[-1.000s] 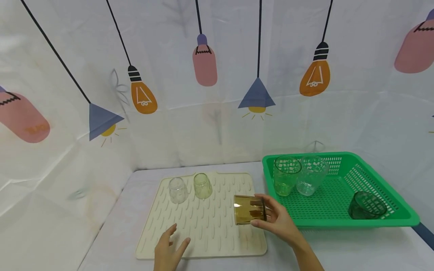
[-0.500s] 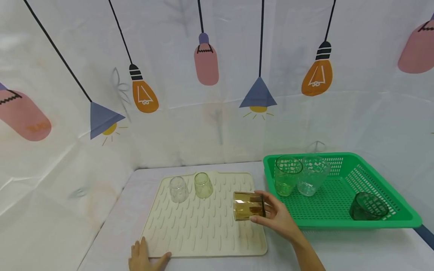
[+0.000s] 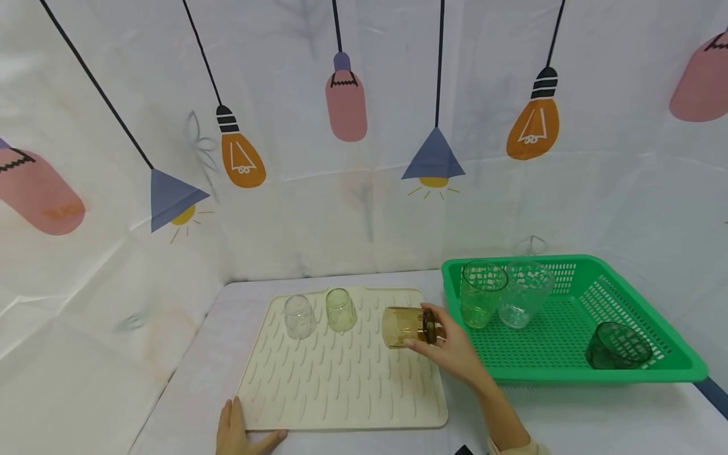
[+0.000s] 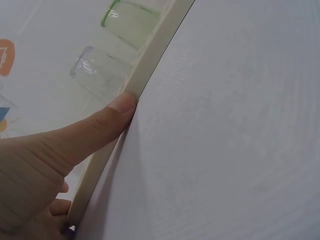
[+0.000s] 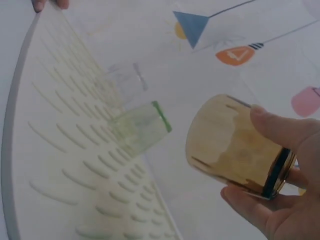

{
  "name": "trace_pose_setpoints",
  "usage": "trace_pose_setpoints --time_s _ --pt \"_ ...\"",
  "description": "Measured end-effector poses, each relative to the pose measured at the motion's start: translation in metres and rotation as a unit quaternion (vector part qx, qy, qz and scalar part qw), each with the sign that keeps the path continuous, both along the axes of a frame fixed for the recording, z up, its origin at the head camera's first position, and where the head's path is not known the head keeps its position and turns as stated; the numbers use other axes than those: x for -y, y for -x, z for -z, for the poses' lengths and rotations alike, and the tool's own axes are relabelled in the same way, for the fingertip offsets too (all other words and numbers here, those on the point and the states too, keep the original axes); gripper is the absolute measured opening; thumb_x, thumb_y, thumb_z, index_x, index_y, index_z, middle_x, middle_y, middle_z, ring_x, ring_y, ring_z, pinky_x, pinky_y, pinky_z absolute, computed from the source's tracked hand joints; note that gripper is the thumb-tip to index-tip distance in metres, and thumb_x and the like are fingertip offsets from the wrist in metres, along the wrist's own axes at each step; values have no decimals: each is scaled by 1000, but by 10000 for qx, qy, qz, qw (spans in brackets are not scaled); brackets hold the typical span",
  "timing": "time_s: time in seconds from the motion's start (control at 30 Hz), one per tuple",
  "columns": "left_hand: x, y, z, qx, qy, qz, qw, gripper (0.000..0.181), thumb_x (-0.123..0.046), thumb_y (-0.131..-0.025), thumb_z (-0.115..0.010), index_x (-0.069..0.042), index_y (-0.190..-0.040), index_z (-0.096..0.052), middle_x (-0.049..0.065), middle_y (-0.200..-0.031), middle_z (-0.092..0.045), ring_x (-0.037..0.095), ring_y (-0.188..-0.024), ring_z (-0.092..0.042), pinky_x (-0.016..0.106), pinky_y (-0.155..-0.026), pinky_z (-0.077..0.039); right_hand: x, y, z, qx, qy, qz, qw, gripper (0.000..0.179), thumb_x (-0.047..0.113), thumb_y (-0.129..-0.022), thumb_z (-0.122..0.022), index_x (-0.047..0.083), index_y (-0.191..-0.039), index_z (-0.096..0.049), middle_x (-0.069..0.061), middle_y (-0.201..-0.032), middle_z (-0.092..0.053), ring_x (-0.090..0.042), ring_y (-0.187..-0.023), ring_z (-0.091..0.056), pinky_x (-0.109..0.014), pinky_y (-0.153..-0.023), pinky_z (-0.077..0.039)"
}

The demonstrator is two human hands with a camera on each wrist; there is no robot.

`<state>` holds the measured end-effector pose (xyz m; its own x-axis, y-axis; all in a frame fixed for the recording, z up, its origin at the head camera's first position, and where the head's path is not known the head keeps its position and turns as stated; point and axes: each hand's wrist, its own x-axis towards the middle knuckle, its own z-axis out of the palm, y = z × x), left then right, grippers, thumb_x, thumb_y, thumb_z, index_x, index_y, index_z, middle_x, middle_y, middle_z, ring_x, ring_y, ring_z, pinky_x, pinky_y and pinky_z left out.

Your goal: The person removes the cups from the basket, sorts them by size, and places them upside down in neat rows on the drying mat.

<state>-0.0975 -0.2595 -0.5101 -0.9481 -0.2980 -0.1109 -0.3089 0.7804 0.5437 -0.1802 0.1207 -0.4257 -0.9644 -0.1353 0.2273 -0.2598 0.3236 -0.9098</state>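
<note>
My right hand [image 3: 455, 347] grips an amber glass [image 3: 398, 328] by its base end, thumb on one side and fingers on the other. The glass lies sideways in the air over the right part of a cream ribbed drying mat [image 3: 335, 395], its mouth to the left. At the mat's near left corner rests my left hand [image 3: 236, 433]; in the left wrist view its straight thumb [image 4: 92, 132] presses along the front edge. Toward the back of the mat, a clear glass [image 3: 299, 317] and a pale green glass [image 3: 340, 311] stand upside down side by side.
A green plastic basket [image 3: 546, 374] stands to the right of the mat. Inside it are a green glass [image 3: 478, 306], a clear glass [image 3: 520, 303] and a dark green glass [image 3: 611, 351]. Behind the table hangs a white cloth [image 3: 284, 221] printed with lamps.
My left hand has moved left and down onto the mat's near corner. My right hand has carried the amber glass slightly back and left, tipping its mouth further away.
</note>
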Motion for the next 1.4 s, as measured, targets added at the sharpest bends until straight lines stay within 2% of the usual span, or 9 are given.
trace_pose_setpoints --time_s 0.13,0.27,0.33,0.7,0.9,1.03,1.17,1.33,1.4 --pt "2 -1 1 -14 -52 -5 10000 131 -49 -59 -85 22 -138 -8 45 -140 -6 60 -128 -12 65 -106 -18 8 11 3 -445 -858 418 9944 75 29 -76 -79 1 -136 -43 -21 -130 -53 -34 -109 -56 -42 -78 -54" --pt "4 -2 2 -85 -84 5 9999 130 -47 -59 -84 22 -138 -8 44 -141 -7 59 -129 -12 64 -107 -17 16 24 10 -709 -1244 614 9878 71 22 -76 -80 -3 -132 -46 -23 -125 -56 -39 -111 -55 -51 -85 -50" --pt "5 -3 2 -145 -74 29 9999 129 -46 -59 -84 22 -138 -8 44 -141 -8 58 -129 -12 64 -107 -17 20 31 14 -700 -1382 687 9855 69 20 -74 -80 -2 -131 -48 -23 -123 -57 -39 -110 -56 -52 -87 -48" --pt "7 -3 4 -172 -33 91 9998 128 -47 -60 -83 23 -137 -9 43 -141 -10 58 -129 -13 64 -107 -18 44 59 28 -588 -1227 552 9892 66 2 -67 -79 -2 -126 -51 -23 -116 -57 -41 -107 -54 -55 -87 -46" --pt "6 -3 4 -124 -101 85 9998 127 -48 -62 -82 23 -138 -8 43 -142 -9 58 -130 -12 64 -107 -17 54 70 35 -868 -1072 570 9888 65 2 -66 -77 -2 -125 -50 -28 -112 -55 -44 -99 -54 -57 -79 -48" --pt "5 -2 3 -74 -145 65 9998 128 -48 -62 -82 22 -139 -8 42 -143 -8 58 -130 -11 64 -108 -16 59 74 37 -1138 -1169 653 9845 63 5 -66 -74 0 -125 -50 -27 -109 -54 -44 -96 -52 -55 -74 -49" --pt "5 -2 3 -94 -118 77 9999 127 -48 -62 -82 22 -138 -9 43 -142 -9 58 -129 -12 64 -107 -17 64 80 38 -878 -1330 666 9850 65 7 -68 -72 1 -128 -50 -28 -117 -52 -46 -104 -50 -58 -79 -47" --pt "5 -2 3 -97 -121 63 9999 127 -48 -62 -82 22 -138 -9 42 -142 -9 58 -129 -12 65 -107 -17 68 87 41 -533 -1551 673 9842 69 12 -72 -76 6 -134 -47 -25 -124 -49 -43 -109 -48 -54 -80 -48" --pt "5 -2 2 -107 -128 56 9998 127 -48 -62 -82 22 -138 -10 42 -142 -9 58 -129 -12 65 -107 -17 69 89 41 -551 -1539 631 9845 70 14 -73 -78 5 -135 -46 -25 -124 -49 -43 -109 -49 -55 -80 -49"
